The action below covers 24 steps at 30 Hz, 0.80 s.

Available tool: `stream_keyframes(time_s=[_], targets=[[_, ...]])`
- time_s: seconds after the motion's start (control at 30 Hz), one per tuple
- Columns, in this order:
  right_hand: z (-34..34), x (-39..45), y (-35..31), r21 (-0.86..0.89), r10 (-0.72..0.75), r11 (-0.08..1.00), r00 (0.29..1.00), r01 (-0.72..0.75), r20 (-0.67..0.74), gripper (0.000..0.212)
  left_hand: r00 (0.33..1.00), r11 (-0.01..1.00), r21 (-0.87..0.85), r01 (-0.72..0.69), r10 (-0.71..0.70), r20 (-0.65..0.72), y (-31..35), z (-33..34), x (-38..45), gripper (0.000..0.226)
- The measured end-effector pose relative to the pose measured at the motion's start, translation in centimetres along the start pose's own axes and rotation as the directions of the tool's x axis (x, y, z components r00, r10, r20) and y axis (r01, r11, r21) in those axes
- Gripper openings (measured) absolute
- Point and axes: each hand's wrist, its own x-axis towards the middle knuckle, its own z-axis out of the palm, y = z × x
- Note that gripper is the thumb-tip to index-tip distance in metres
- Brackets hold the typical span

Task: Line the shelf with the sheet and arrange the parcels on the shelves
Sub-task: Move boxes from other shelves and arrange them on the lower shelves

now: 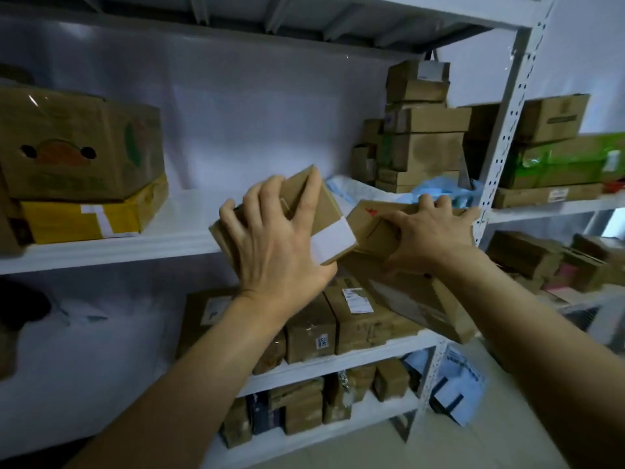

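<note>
Parcels — left hand (274,245) grip clamps 1 (324,211), right hand (429,235) another (372,228), undersides hidden, blurred.

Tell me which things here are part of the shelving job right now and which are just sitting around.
In the job:
left hand gripping the white-labelled parcel
right hand gripping the red-marked parcel
white middle shelf, the likely spot

Just sitting:
duck-print carton on the yellow box
stacked cartons at the back right
green-wrapped parcel on the next rack
</note>
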Motion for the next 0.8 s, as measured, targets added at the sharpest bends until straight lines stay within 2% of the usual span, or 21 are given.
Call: stream_keyframes(time_s=[0.17, 0.3, 0.37, 0.47, 0.6, 0.67, 0.73, 0.8], targets=[[6.6, -0.2, -1.1, -0.002, 0.012, 1.000, 0.990, -0.012, 0.142, 0.087, 0.983, 0.999, 0.011, 0.035, -0.037, 0.179, -1.2, 4.0, -5.1, 0.103], [10.1, -0.1, -3.1, 0.058, 0.016, 0.998, 0.974, -0.030, 0.227, 0.092, 0.941, 0.994, 0.028, 0.104, -0.107, 0.322, -3.4, 6.9, -8.0, 0.109], [11.4, 0.5, -4.1, 0.128, 0.053, 0.988, 0.965, -0.088, 0.256, 0.094, 0.896, 0.985, 0.038, 0.168, -0.169, 0.410, -4.6, 8.0, -9.1, 0.113], [13.1, 1.7, -5.3, 0.261, 0.134, 0.942, 0.952, -0.209, 0.276, 0.097, 0.772, 0.929, 0.051, 0.367, -0.334, 0.541, -6.1, 9.2, -10.5, 0.118], [15.0, 3.9, -6.7, 0.363, 0.217, 0.874, 0.927, -0.324, 0.306, 0.095, 0.638, 0.724, -0.049, 0.688, -0.570, 0.517, -8.7, 11.4, -11.0, 0.117], [16.0, 4.9, -7.3, 0.399, 0.246, 0.842, 0.917, -0.363, 0.315, 0.096, 0.595, 0.635, -0.105, 0.766, -0.637, 0.490, -10.1, 12.7, -10.6, 0.117], [16.9, 5.8, -7.9, 0.409, 0.257, 0.833, 0.916, -0.372, 0.308, 0.096, 0.596, 0.623, -0.109, 0.775, -0.662, 0.454, -11.1, 13.9, -10.1, 0.118], [17.6, 6.8, -8.5, 0.401, 0.255, 0.846, 0.927, -0.352, 0.277, 0.097, 0.662, 0.694, -0.093, 0.714, -0.626, 0.413, -11.4, 15.0, -9.6, 0.122]])
